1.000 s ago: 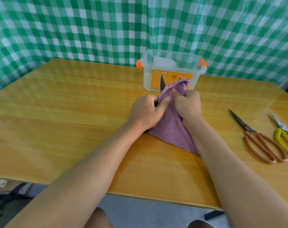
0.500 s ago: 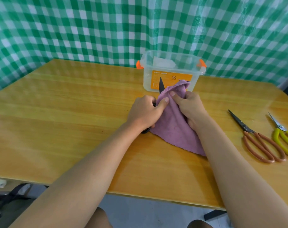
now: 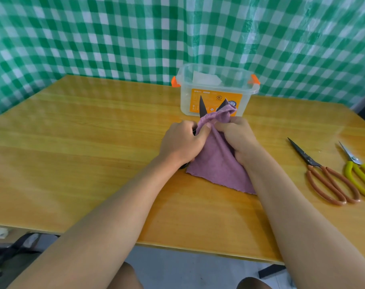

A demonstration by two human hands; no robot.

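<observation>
At the middle of the wooden table [image 3: 94, 155], a purple cloth [image 3: 217, 163] drapes over a pair of black scissors [image 3: 202, 107]. The scissors' two blades are spread apart and point away from me; one tip pokes out at the cloth's right top. My left hand [image 3: 181, 142] grips the scissors' handle, mostly hidden under the hand, with its thumb on the cloth. My right hand [image 3: 237, 136] pinches the cloth bunched round the right blade.
A clear plastic box [image 3: 217, 88] with orange clips stands just behind the hands. Orange-handled scissors [image 3: 325, 176] and yellow-handled scissors [image 3: 358, 172] lie at the right. A green checked curtain hangs behind the table.
The black scissors have opened: a second blade tip now shows at the cloth's right top. My right hand has slid up and right along the cloth.
</observation>
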